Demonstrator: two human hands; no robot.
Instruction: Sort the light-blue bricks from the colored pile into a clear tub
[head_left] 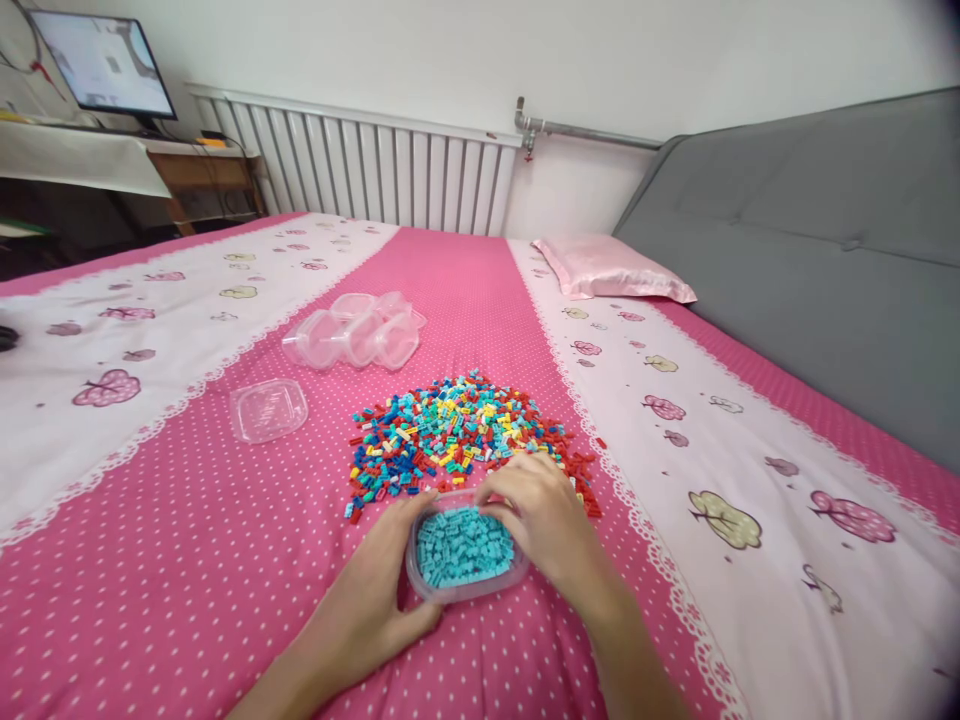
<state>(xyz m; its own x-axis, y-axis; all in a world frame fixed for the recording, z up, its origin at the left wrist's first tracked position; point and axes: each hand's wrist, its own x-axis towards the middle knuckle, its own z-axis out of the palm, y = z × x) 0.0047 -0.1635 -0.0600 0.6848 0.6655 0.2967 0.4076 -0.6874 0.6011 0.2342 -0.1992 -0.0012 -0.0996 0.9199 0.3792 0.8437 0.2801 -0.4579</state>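
Note:
A clear plastic container [474, 592] with rounded corners stands on the pink bedspread in front of me, filled with small turquoise building bricks [465, 545]. My left hand [390, 580] grips its left side, thumb at the near edge and fingers at the far one. Over the right far part of the container, my right hand [536, 505] is closed with its fingertips bent down at the bricks; whatever is between them is hidden. Just beyond lies a wide pile of mixed building bricks [457, 425] in red, blue, yellow, turquoise and white.
A clear plastic lid or shallow tray [268, 411] lies to the left. Behind it are several clear plastic containers [360, 335] grouped together. Farther off are a pink pillow [611, 268], a grey headboard [810, 240], a white radiator [360, 160] and a monitor [105, 65] on a desk.

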